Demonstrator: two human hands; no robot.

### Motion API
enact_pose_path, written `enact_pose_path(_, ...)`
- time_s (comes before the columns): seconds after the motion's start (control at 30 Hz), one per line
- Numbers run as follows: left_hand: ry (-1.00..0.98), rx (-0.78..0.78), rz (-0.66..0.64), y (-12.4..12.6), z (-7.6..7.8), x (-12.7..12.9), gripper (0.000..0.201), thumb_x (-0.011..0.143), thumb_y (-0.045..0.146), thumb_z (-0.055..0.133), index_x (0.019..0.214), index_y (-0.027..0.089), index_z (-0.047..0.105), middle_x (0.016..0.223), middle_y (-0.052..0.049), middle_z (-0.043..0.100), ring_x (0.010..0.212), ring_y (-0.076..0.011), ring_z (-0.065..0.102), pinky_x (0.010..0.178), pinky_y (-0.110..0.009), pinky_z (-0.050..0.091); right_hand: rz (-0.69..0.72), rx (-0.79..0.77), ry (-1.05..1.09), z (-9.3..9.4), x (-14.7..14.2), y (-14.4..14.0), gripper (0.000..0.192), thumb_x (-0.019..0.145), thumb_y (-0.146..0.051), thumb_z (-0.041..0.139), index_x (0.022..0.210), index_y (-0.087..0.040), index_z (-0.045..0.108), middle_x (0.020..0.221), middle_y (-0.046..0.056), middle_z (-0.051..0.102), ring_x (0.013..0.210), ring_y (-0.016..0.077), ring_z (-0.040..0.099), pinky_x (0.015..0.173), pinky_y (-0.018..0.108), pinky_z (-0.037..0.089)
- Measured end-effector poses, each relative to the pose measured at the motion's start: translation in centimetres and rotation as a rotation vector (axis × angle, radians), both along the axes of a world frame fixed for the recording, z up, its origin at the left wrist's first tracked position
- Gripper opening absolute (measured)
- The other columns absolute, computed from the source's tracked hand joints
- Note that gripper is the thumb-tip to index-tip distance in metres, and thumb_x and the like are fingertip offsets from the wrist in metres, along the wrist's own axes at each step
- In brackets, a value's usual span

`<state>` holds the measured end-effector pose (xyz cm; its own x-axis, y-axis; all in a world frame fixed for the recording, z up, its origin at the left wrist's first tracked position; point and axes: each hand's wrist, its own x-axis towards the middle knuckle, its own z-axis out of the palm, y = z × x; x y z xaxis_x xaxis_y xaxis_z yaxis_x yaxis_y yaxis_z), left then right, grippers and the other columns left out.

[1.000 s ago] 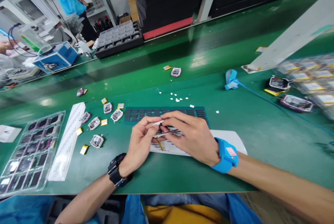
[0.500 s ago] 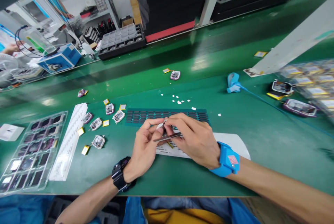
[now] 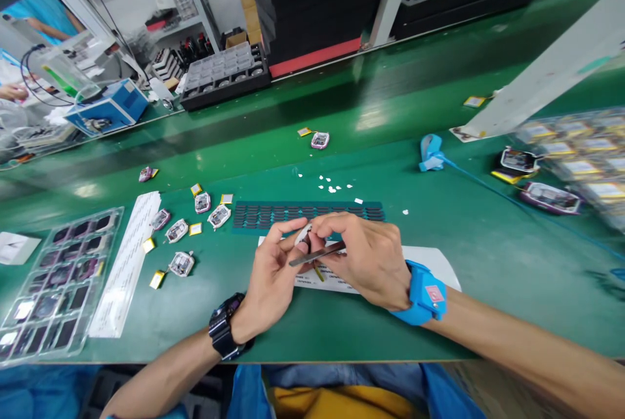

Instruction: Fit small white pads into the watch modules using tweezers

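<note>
Pinched in my left hand point(image 3: 273, 269) is a small white watch case point(image 3: 303, 234), mostly covered by fingers. My right hand point(image 3: 359, 253) is closed on a pair of metal tweezers point(image 3: 318, 255), which slant across below the case, and its fingertips touch the case's right side. A yellow-edged battery point(image 3: 318, 273) hangs under the hands. Beneath them lies a white printed sheet point(image 3: 430, 263). Just beyond stretches a teal strip point(image 3: 244, 216) with rows of dark pieces.
Several open watch cases point(image 3: 181, 264) with batteries lie at left, near a white paper strip point(image 3: 124, 266) and a clear tray point(image 3: 73, 302). Small white bits point(image 3: 332, 189) are scattered ahead. More cases point(image 3: 551, 198) and a battery tray point(image 3: 581, 146) stand at right, by a blue cord point(image 3: 488, 182).
The view has shifted slightly. My fingers have moved a little around the watch case, showing more of its white edge; both hands keep their holds.
</note>
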<state>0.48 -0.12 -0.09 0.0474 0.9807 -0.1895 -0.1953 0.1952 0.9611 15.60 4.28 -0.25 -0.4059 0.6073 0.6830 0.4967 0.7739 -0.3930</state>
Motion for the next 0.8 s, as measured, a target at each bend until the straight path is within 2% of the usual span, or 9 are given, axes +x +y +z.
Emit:
enact_pose_path(0.13, 0.000, -0.037, 0.018, 0.3, 0.5, 0.0, 0.040, 0.081, 0.042, 0.067, 0.112, 0.018, 0.059, 0.080, -0.003, 0.075, 0.069, -0.0159, 0.069, 0.064, -0.026, 0.053, 0.031, -0.043, 0.044, -0.3, 0.1, 0.1, 0.011, 0.087, -0.012, 0.055, 0.082, -0.022, 0.051, 0.075, -0.001, 0.073, 0.066, 0.0130, 0.070, 0.055, 0.021, 0.048)
enact_pose_path(0.23, -0.046, -0.073, 0.027, 0.4, 0.7, -0.1, 0.039, 0.079, 0.041, 0.068, 0.110, 0.018, 0.061, 0.084, -0.004, 0.076, 0.073, -0.0179, 0.071, 0.066, -0.028, 0.055, 0.011, -0.045, 0.038, -0.2, -0.1, 0.3, 0.014, 0.085, -0.008, 0.053, 0.083, -0.021, 0.057, 0.075, 0.000, 0.073, 0.067, 0.0143, 0.069, 0.058, 0.023, 0.050)
enact_pose_path(0.33, -0.107, -0.106, 0.035, 0.6, 0.7, -0.1, 0.033, 0.079, 0.037, 0.068, 0.106, 0.018, 0.062, 0.087, -0.004, 0.076, 0.077, -0.0180, 0.071, 0.067, -0.028, 0.057, 0.053, -0.078, 0.036, 0.3, -0.2, 0.5, 0.013, 0.087, -0.010, 0.055, 0.086, -0.020, 0.063, 0.079, 0.004, 0.073, 0.071, 0.0160, 0.069, 0.065, 0.026, 0.053)
enact_pose_path(0.43, -0.116, -0.123, 0.049, 0.8, 0.5, -0.3, 0.030, 0.079, 0.036, 0.069, 0.102, 0.018, 0.064, 0.086, -0.004, 0.076, 0.075, -0.0161, 0.070, 0.063, -0.025, 0.058, 0.104, -0.208, 0.103, 0.9, 0.0, 0.9, 0.012, 0.088, -0.012, 0.057, 0.089, -0.018, 0.067, 0.086, 0.006, 0.072, 0.075, 0.0153, 0.068, 0.068, 0.027, 0.054)
enact_pose_path(0.57, -0.033, -0.115, 0.074, 0.8, 0.5, -0.5, 0.028, 0.077, 0.037, 0.071, 0.095, 0.017, 0.066, 0.086, -0.004, 0.076, 0.072, -0.0143, 0.069, 0.057, -0.022, 0.058, 0.119, -0.412, 0.177, 1.3, 0.2, 1.3, 0.014, 0.085, -0.012, 0.059, 0.083, -0.020, 0.070, 0.080, 0.002, 0.069, 0.069, 0.0131, 0.064, 0.065, 0.027, 0.053)
enact_pose_path(0.8, 0.080, -0.044, 0.140, 0.6, 0.6, -0.3, 0.017, 0.070, 0.028, 0.074, 0.079, 0.015, 0.068, 0.079, -0.004, 0.075, 0.059, -0.0120, 0.064, 0.047, -0.022, 0.058, 0.176, -0.552, 0.216, 1.4, 0.1, 0.9, 0.014, 0.077, -0.009, 0.062, 0.075, -0.020, 0.070, 0.080, 0.001, 0.071, 0.068, 0.0127, 0.063, 0.064, 0.027, 0.052)
